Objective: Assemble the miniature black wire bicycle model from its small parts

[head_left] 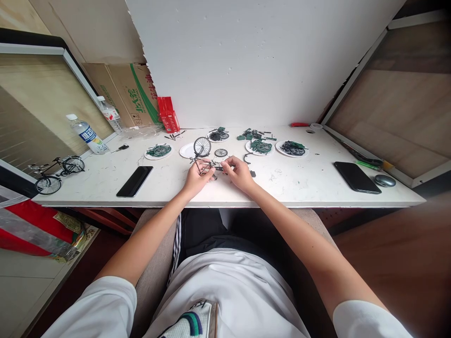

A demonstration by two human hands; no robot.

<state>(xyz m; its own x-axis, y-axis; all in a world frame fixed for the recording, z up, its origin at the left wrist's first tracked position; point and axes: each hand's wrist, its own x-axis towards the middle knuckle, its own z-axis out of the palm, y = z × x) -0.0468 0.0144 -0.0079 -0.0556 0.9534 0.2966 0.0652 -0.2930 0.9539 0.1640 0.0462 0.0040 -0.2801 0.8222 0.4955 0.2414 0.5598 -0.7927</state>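
My left hand is closed around the frame of a partly built black model bicycle, just above the front part of the table. One spoked wheel is fitted to it and points up and away from me. Thumb and fingers of my right hand pinch the other end of the frame; what exactly lies between those fingertips is too small to make out. Beyond the hands a loose spoked wheel lies flat. A small dark part rests beside my right hand, and a curved black piece is farther back.
White plates with green and black parts, such as the left plate, stand along the back. A complete model bicycle is at far left, near a bottle. Phones lie left and right, with a mouse.
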